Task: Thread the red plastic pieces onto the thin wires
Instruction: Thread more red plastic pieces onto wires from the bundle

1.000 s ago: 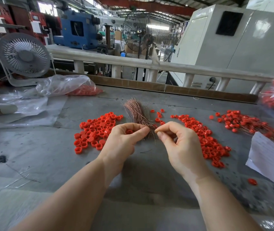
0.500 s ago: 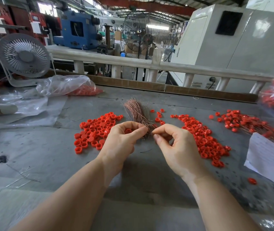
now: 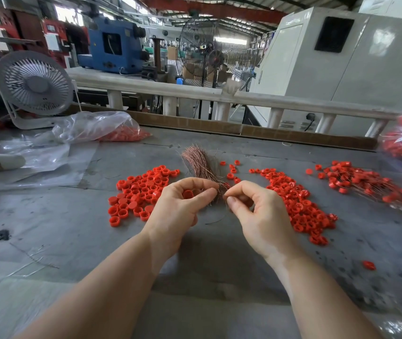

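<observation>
Left hand (image 3: 180, 206) gripped the copper wire bundle (image 3: 198, 165) plus one red piece (image 3: 188, 194); right hand (image 3: 256, 211) pinched a single strand beside it. Step judged: picking a wire; next needs threading through the piece's hole

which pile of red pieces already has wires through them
The far right pile: thin wires run through its red pieces. The left pile and middle pile are loose pieces with no wires.
</observation>
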`<state>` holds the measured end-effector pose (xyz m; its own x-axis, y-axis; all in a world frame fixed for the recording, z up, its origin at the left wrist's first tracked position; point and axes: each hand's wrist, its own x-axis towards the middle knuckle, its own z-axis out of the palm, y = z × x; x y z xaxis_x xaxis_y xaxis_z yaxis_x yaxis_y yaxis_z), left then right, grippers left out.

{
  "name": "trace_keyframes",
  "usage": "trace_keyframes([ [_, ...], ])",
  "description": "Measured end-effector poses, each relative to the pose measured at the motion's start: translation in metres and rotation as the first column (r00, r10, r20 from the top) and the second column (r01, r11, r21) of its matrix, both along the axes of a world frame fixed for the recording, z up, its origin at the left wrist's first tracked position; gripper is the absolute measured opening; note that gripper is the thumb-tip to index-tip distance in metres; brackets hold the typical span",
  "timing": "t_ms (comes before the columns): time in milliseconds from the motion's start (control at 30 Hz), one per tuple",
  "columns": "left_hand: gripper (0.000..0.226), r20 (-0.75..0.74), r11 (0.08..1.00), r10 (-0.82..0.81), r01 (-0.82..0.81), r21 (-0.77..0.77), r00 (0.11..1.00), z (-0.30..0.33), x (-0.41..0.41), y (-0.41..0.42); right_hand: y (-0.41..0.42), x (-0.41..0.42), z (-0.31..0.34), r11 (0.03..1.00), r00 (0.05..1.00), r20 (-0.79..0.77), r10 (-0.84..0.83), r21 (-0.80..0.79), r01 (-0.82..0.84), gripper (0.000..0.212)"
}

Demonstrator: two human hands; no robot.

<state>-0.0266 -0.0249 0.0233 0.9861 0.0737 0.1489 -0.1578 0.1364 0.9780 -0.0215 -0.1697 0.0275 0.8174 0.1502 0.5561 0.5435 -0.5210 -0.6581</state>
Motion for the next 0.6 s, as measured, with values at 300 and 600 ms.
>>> trace_keyframes([
  [300, 0.018, 0.02, 1.0, -0.007, 0.007, 0.015, 1.0, 0.0013, -0.0005, -0.0005, -0.0005, -0.0002, 0.0015, 0.999, 1.0, -0.026, 0.009, 0.031, -0.008, 0.031],
  [600, 0.016, 0.102, 0.994, 0.008, -0.02, 0.111, 0.995, 0.0011, -0.0006, -0.0006, 0.0003, 0.0002, 0.0001, 0.995, 0.998, -0.059, 0.016, 0.098, -0.01, 0.026],
])
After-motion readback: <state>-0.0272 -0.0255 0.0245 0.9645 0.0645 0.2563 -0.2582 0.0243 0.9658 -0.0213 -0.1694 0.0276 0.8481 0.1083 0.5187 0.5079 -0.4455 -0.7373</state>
